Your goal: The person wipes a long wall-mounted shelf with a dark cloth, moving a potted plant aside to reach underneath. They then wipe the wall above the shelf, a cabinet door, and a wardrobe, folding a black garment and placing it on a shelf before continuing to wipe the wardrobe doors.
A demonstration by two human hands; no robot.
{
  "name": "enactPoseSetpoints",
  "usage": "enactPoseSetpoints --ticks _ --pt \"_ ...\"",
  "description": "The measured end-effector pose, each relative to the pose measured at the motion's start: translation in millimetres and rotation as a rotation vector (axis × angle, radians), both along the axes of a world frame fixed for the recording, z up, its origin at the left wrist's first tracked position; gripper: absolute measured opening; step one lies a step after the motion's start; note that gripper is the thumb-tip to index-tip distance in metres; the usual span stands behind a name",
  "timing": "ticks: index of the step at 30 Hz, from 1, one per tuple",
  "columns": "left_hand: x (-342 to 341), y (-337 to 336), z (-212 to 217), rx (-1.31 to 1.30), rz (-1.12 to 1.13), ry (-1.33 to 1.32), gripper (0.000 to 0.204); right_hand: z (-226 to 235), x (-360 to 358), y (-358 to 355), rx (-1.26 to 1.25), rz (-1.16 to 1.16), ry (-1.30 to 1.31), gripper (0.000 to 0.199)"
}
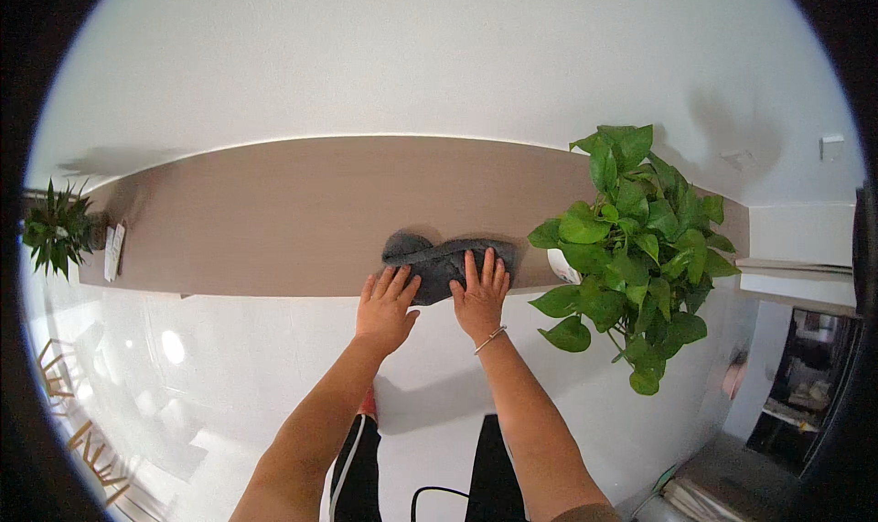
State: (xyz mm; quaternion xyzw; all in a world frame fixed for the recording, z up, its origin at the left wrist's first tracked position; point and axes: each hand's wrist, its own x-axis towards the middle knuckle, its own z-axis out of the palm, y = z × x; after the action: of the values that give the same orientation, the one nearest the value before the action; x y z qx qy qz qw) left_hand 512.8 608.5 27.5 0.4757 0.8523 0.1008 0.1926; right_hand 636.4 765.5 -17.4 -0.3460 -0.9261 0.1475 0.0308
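We look down from a head-worn camera at 2 bare forearms rising from the 6 o'clock edge toward a long brown shelf top (pixel 293 211) that curves across the middle of the view. A dark grey cloth (pixel 437 258) lies bunched on the shelf's near edge, just right of centre.

Our left hand (pixel 386 304) rests palm down at the cloth's 7 o'clock side, fingers (pixel 395 282) slightly spread and laid flat, their tips touching the cloth's lower left edge. Our right hand (pixel 481 295) sits at the cloth's 5 o'clock side, fingers (pixel 487 268) straight and close together, pressed flat on top of the cloth. Neither hand pinches or grips the fabric. A thin bracelet (pixel 490 340) circles the right wrist.

At 3 o'clock from the cloth, just beside it, a leafy green trailing plant (pixel 636 247) spills from a white pot (pixel 562 266) standing on the shelf. Far out at 9 o'clock, at the shelf's left end, we see a small spiky green plant (pixel 57 227) and a small pale card (pixel 113 250) next to it. A white wall (pixel 412 55) fills the view above the shelf toward 12 o'clock.
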Motion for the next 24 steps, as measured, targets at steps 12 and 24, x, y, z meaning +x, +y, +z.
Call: enactPoseSetpoints --ticks 12,24 --pt "91 77 -46 0.372 0.157 0.209 0.034 -95 122 55 -0.303 -0.010 0.336 0.040" --pt "187 179 -45 0.064 0.099 -0.316 0.043 -75 244 163 -0.276 0.016 0.372 0.040"
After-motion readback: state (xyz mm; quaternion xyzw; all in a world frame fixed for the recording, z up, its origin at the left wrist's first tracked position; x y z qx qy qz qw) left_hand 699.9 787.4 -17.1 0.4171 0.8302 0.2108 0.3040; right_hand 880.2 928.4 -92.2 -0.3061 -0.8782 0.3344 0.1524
